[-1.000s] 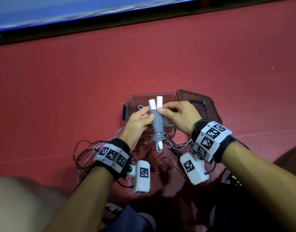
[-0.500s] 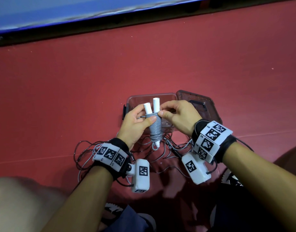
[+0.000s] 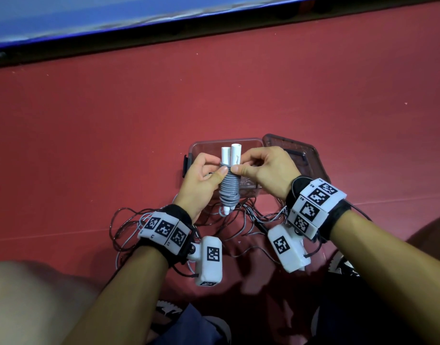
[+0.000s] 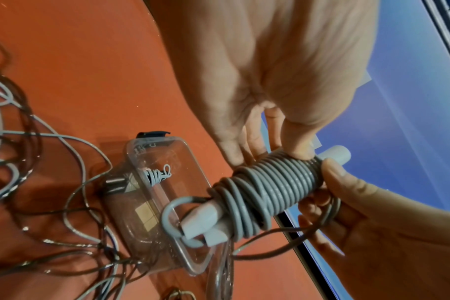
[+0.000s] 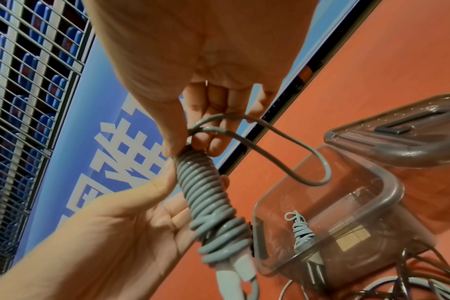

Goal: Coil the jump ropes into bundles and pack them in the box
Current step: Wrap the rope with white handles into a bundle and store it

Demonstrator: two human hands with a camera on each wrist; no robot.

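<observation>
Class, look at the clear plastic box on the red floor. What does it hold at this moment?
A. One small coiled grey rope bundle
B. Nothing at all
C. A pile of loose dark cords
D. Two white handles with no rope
A: through the wall of the clear box a small coiled grey bundle shows inside, while the rope being wound is held above it by the left hand and right hand.

Red floor (image 3: 239, 95); blue board (image 3: 64, 18) along far edge, white lettering; metal grille (image 5: 26, 81), possibly fronting blue seats.
</observation>
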